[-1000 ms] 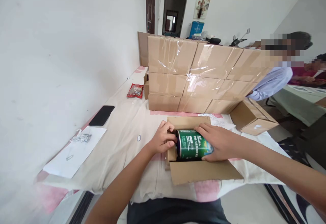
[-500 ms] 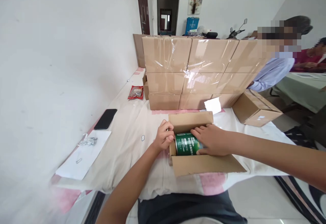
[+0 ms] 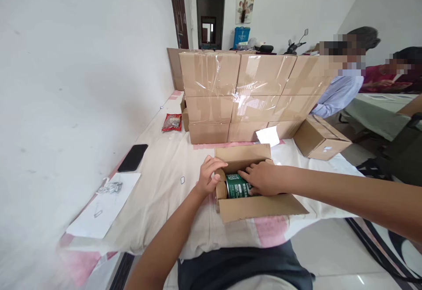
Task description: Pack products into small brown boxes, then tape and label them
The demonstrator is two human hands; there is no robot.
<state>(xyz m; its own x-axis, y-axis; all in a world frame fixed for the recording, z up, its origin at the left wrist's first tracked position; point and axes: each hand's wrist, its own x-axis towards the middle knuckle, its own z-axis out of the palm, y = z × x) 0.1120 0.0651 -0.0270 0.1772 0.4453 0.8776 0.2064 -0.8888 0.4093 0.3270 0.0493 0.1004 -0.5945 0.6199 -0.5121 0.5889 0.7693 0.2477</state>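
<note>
1. Head view, the can: a green can with white writing and a square code lies on its side inside an open carton, its printed side facing up. Its left end shows near the carton's left wall; its right part is hidden under a hand.
2. Head view, the hands: the right hand lies palm down over the can, its fingers slightly spread across the green side. The left hand is at the carton's left end, fingers bent, with thumb and fingertips parted; whether it presses on the cardboard is hard to tell.
3. Head view, close around: the carton's far flap stands up behind the can and its near flap slopes out toward the person. The right forearm passes over the carton's right end and hides it. A white slip of paper is just behind the far flap.
4. Head view, farther out: a tall stack of taped boxes blocks much of the room behind. Another box sits at its right. Along the cloth's left side are a red bag, a black phone and a paper sheet bearing small metal pieces. Beyond the stack's right end, a co-worker's light blue sleeve shows.
</note>
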